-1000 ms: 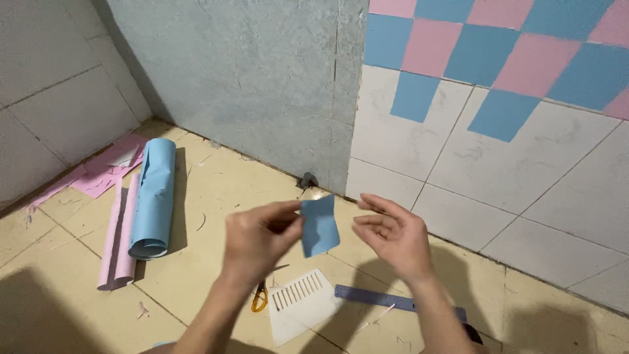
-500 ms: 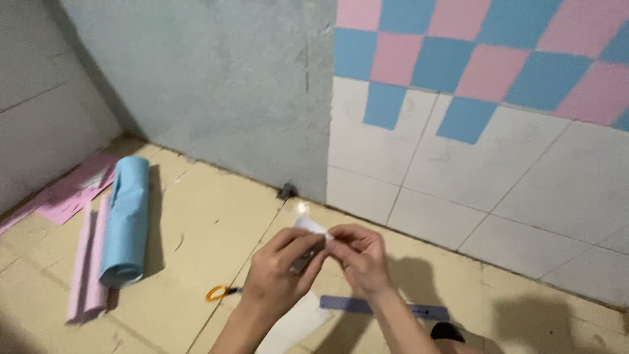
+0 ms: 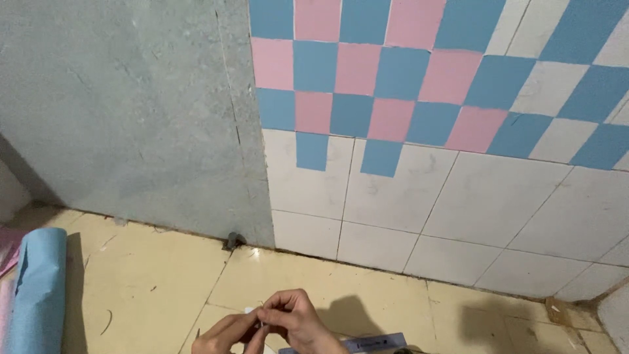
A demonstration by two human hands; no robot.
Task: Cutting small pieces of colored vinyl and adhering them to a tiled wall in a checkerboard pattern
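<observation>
Head view: at the bottom edge, the person's left hand and right hand meet, fingertips pinching a small white sheet, likely best peeled slowly from one corner. One grey ruler lies just beside them; one blue roll rests farther left. Beyond, pink and blue squares checker the tiled wall.

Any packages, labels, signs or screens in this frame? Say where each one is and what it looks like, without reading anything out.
None: no package, label, sign or screen shows.
Nearest to it: ruler, flat on the floor at the bottom edge right of the hands, long grey-blue strip with faint markings.
Blue roll, lying on the floor at far left, plain light blue, unmarked.
</observation>
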